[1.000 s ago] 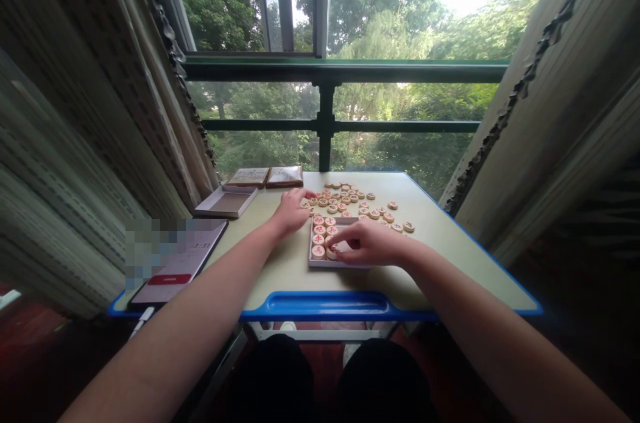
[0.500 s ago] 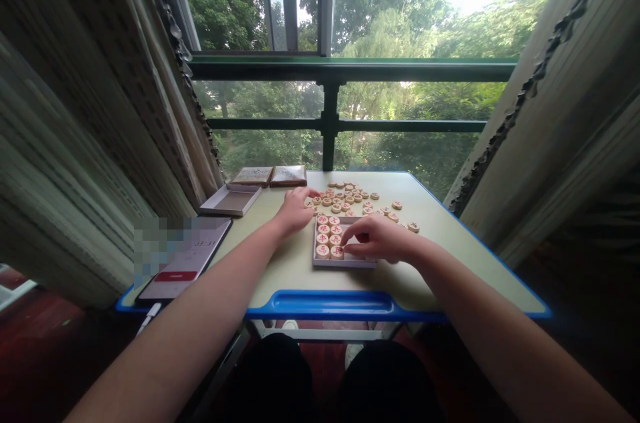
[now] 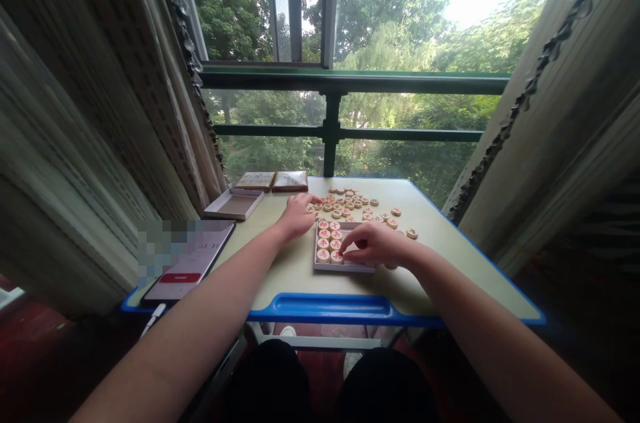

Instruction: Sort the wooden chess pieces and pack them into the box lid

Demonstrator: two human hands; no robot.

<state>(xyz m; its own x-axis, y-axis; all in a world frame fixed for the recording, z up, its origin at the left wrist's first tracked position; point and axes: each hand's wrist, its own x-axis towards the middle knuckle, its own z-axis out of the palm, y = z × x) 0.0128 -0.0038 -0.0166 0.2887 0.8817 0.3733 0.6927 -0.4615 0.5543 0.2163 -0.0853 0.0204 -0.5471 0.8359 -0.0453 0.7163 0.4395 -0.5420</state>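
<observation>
My right hand (image 3: 377, 244) is over a shallow cardboard box (image 3: 345, 269), thumb and index finger drawn together at the edge of a round wooden Chinese chess piece (image 3: 337, 257). That piece lies at the near end of the second of two columns of red-marked pieces (image 3: 323, 244) along the box's left side. My right hand hides much of the box's right part. Beyond the box's far left corner, my left hand (image 3: 297, 215) stretches its fingers to the loose chess pieces (image 3: 345, 203); no piece shows in its grasp.
An empty box lid or tray (image 3: 234, 203) lies at the table's left, with two flat brown-edged boxes (image 3: 290, 181) behind it. A phone (image 3: 193, 263) with a charging cable (image 3: 153, 319) rests at the near left. A blue trough (image 3: 333, 306) lines the table's front edge.
The view has tilted slightly, so everything sits a little lower. Both hands stay nearly in place: the right at the same piece in the box, the left by the loose pieces.
</observation>
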